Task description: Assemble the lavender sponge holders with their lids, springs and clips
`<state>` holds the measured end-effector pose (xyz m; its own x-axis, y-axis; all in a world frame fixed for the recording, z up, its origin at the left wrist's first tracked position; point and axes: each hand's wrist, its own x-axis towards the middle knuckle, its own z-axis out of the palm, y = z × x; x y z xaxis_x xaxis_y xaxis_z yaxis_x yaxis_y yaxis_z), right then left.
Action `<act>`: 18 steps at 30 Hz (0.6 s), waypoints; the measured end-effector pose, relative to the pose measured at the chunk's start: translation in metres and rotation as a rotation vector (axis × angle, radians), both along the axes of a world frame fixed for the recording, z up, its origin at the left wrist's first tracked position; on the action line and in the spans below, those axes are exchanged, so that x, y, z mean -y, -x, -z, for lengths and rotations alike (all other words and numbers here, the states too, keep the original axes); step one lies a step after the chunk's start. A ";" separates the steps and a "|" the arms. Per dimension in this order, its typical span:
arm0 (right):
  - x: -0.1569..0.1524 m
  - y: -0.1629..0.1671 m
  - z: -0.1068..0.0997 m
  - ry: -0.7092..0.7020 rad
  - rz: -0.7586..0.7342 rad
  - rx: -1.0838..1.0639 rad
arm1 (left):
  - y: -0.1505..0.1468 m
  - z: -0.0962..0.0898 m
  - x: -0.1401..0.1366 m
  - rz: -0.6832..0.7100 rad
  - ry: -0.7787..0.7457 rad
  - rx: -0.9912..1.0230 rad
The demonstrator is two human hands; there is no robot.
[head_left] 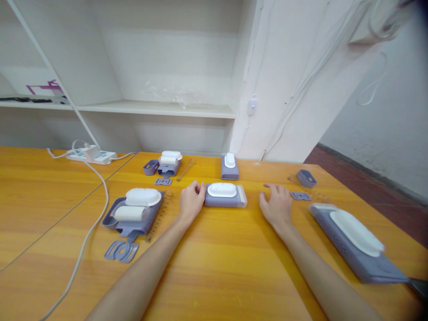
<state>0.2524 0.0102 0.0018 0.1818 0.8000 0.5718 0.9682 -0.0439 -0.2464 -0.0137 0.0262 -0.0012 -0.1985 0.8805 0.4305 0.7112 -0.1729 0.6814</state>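
In the middle of the table lies a purple-grey box (214,203) with a clear end at its right and a white bristled brush (222,190) on top. My left hand (192,198) is closed at the box's left end, fingers curled against it. To the right, apart from the box, my right hand (277,203) rests low over the wood with its fingers spread and nothing in them. Just beyond that hand are a flat slotted purple-grey plate (300,196), a small purple-grey cup (306,178) and a blurred coil spring (317,196).
A larger-looking box (347,249) with a white brush lies at right. At left sit another box (143,225) with brush and white roller, a slotted plate (121,251) and a spring (157,218). Similar parts stand behind. A white cable (87,236) crosses the left side from a power strip (100,157).
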 end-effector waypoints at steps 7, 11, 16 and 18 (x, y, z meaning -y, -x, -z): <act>-0.006 -0.012 0.006 0.080 0.198 0.058 | 0.000 0.002 -0.001 -0.008 0.005 -0.005; -0.011 -0.020 0.013 0.135 0.288 0.092 | 0.000 0.002 -0.001 -0.010 0.004 -0.009; -0.012 -0.021 0.016 0.287 0.377 0.065 | 0.000 0.001 0.000 -0.008 0.002 -0.002; -0.011 -0.018 0.015 0.307 0.369 0.066 | 0.000 0.000 0.000 -0.013 0.005 0.000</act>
<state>0.2708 0.0211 -0.0134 0.4565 0.8224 0.3396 0.8874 -0.4484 -0.1070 -0.0139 0.0260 -0.0016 -0.2097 0.8799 0.4264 0.7131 -0.1607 0.6824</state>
